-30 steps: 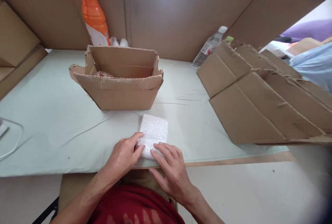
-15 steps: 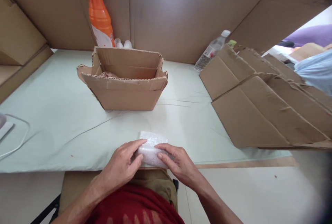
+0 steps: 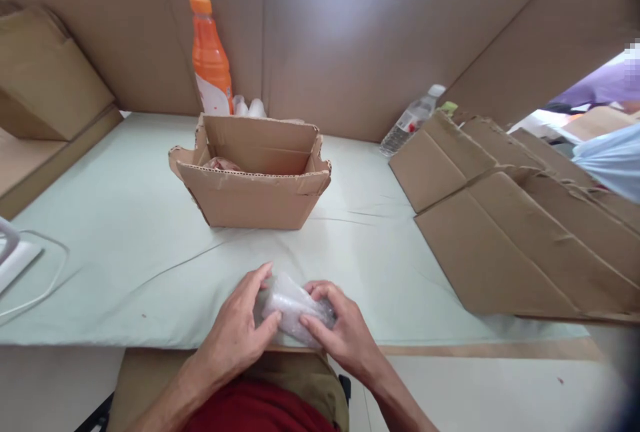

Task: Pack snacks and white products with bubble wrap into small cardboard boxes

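A small roll of clear bubble wrap [image 3: 293, 312] lies slantwise at the front edge of the table, between my hands. Whatever may be inside it cannot be made out. My right hand [image 3: 345, 325] grips its right end, thumb in front and fingers curled over the far side. My left hand [image 3: 245, 315] cups the left end, its thumb pressed against the plastic and its index finger raised by the upper corner of the loose flap. Beyond my hands stands an open cardboard box [image 3: 253, 199] with a reddish-brown item [image 3: 221, 164] partly visible inside.
An orange bottle [image 3: 211, 59] and white objects [image 3: 257, 109] stand behind the box. A clear bottle [image 3: 413, 119] leans by the large cardboard pieces [image 3: 500, 245] at right. On the left are a white device [image 3: 17, 262] with a cord and more cardboard [image 3: 45, 79].
The bubble wrap has turned from lying straight to slantwise, its right end lower. My left fingers have lifted off its top, and my right fingers have curled around it. The camera view has shifted.
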The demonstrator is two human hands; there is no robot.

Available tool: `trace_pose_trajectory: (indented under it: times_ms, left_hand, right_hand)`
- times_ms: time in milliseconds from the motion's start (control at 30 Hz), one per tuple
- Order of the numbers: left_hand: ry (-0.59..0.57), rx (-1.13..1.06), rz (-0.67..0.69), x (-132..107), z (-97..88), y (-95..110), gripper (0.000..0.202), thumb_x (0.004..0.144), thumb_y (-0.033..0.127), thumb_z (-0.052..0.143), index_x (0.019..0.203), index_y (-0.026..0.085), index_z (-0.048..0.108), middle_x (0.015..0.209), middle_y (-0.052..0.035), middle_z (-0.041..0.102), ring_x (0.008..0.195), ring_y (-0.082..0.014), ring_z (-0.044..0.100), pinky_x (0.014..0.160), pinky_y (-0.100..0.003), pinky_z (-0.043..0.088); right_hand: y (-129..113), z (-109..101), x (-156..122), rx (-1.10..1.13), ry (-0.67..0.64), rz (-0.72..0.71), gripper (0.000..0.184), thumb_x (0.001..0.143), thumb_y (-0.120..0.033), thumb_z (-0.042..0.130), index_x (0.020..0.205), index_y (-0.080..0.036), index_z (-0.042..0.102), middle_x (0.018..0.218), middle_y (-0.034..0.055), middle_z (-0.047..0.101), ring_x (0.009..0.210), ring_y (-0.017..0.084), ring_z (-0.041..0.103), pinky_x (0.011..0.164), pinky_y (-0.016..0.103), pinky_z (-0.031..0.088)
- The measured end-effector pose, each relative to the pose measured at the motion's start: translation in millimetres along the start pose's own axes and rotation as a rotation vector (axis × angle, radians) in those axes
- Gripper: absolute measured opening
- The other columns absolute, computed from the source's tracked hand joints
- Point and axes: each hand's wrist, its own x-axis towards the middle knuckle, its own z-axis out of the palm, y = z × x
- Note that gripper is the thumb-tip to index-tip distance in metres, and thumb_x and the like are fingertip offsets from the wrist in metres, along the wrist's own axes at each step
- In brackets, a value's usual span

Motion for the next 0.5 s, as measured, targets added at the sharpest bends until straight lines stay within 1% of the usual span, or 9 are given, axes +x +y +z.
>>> trace_pose_trajectory:
  times_ms: [100,167,233,267,300,367,400,433,500]
  left_hand:
    - [-0.095,-0.188,-0.086,1,-3.4,4,0.063,0.087,0.019,0.054,0.148,0.019,0.039,0.113,-0.0075,0.068,0.098,-0.0182,0.067,0.090,-0.033,0.054]
    - [-0.125,-0.214,-0.084,4,-4.0,8,0.062,0.087,0.016,0.052,0.148,0.019,0.041,0.101,-0.0038,0.069,0.088,-0.0158,0.067,0.084,-0.029,0.055]
    - [-0.127,-0.155,-0.038,8,-2.9,13,0.062,0.085,0.014,0.052,0.146,0.020,0.044,0.100,-0.0029,0.070,0.086,-0.0154,0.067,0.081,-0.028,0.055]
    - [-0.132,-0.112,0.004,9,-2.2,15,0.062,0.083,0.012,0.053,0.144,0.021,0.047,0.102,-0.0033,0.071,0.087,-0.0157,0.068,0.082,-0.027,0.055]
    - [-0.140,-0.067,0.061,10,-1.9,18,0.062,0.082,0.010,0.054,0.142,0.022,0.049,0.105,-0.0038,0.072,0.089,-0.0163,0.069,0.083,-0.027,0.055]
    - [-0.129,0.020,0.232,14,-5.0,24,0.060,0.079,0.009,0.058,0.137,0.023,0.053,0.107,-0.0042,0.073,0.094,-0.0179,0.069,0.086,-0.028,0.056]
    - [-0.097,0.061,0.332,17,-9.7,27,0.058,0.079,0.010,0.061,0.135,0.023,0.054,0.109,-0.0047,0.072,0.096,-0.0188,0.069,0.088,-0.029,0.056]
    - [-0.037,0.105,0.426,21,-17.0,31,0.057,0.079,0.011,0.063,0.134,0.023,0.054,0.111,-0.0058,0.072,0.100,-0.0199,0.068,0.089,-0.030,0.056]
    - [0.172,0.215,0.554,34,-39.6,41,0.054,0.083,0.014,0.064,0.136,0.022,0.052,0.122,-0.0098,0.067,0.113,-0.0226,0.063,0.098,-0.034,0.054]
  right_hand:
    - [-3,-5,-4,0.085,-0.054,0.104,0.021,0.084,-0.027,0.065,0.104,-0.023,0.058,0.096,0.0027,0.071,0.081,0.018,0.068,0.070,0.028,0.053]
    - [-3,-13,-5,0.035,-0.081,0.102,0.045,0.083,-0.027,0.068,0.126,-0.023,0.056,0.100,0.0038,0.073,0.087,0.021,0.070,0.077,0.030,0.055]
    - [-4,-22,-4,-0.039,-0.117,0.052,0.065,0.082,-0.029,0.073,0.142,-0.025,0.049,0.107,0.0056,0.074,0.095,0.024,0.070,0.084,0.035,0.055]
    - [-5,-26,-2,-0.077,-0.145,0.015,0.064,0.081,-0.031,0.075,0.141,-0.026,0.051,0.108,0.0059,0.074,0.096,0.024,0.070,0.084,0.036,0.056]
    - [-7,-29,1,-0.115,-0.176,-0.026,0.054,0.082,-0.032,0.075,0.133,-0.027,0.058,0.106,0.0056,0.074,0.094,0.024,0.070,0.083,0.036,0.056]
    - [-11,-34,9,-0.192,-0.228,-0.100,0.024,0.085,-0.031,0.072,0.107,-0.025,0.068,0.093,0.0042,0.074,0.084,0.023,0.069,0.076,0.035,0.056]
    - [-13,-36,14,-0.227,-0.246,-0.129,0.011,0.086,-0.029,0.071,0.095,-0.023,0.068,0.086,0.0032,0.073,0.079,0.022,0.068,0.073,0.035,0.056]
    - [-15,-39,20,-0.251,-0.254,-0.156,0.006,0.087,-0.028,0.069,0.086,-0.023,0.066,0.079,0.0022,0.071,0.074,0.022,0.067,0.070,0.034,0.056]
    - [-21,-50,31,-0.250,-0.239,-0.208,0.012,0.088,-0.029,0.069,0.079,-0.023,0.063,0.073,0.0014,0.069,0.070,0.020,0.067,0.065,0.031,0.056]
